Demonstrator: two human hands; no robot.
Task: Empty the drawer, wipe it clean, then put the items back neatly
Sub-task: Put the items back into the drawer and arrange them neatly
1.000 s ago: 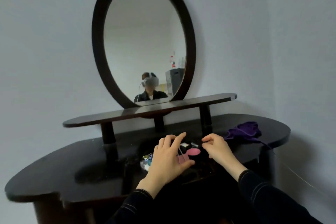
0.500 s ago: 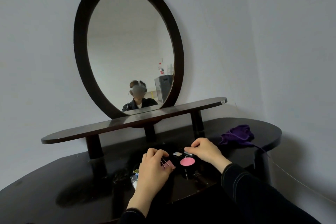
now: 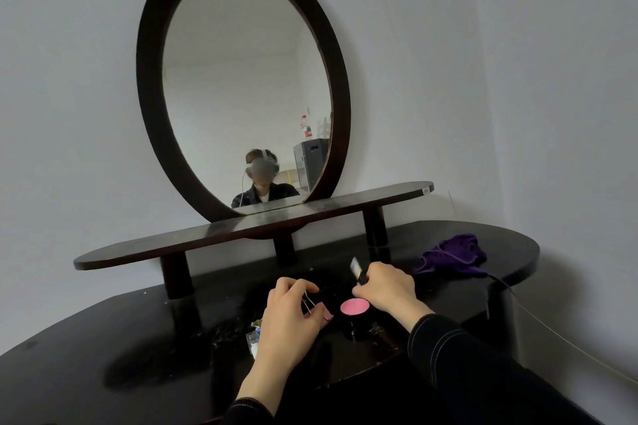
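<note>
My left hand [image 3: 288, 316] grips a pink binder clip [image 3: 324, 313] by its wire handles, just above the dark tabletop [image 3: 121, 355]. My right hand [image 3: 386, 288] pinches a small dark object with a white tip [image 3: 356, 269] and lifts it off the table. Between the hands sits a black jar with a round pink lid [image 3: 354, 306]. A small heap of wrapped items [image 3: 254, 338] lies partly hidden under my left wrist. The drawer itself is out of sight below the table's front edge.
A crumpled purple cloth [image 3: 452, 254] lies at the back right of the table, with a thin cord trailing off the edge. A raised dark shelf [image 3: 241, 228] on three posts and an oval mirror [image 3: 241, 86] stand behind the items. Walls close in on the right.
My left hand has curled round the pink binder clip and raised it. My right hand has picked up the small white-tipped object. The view has tilted upward.
</note>
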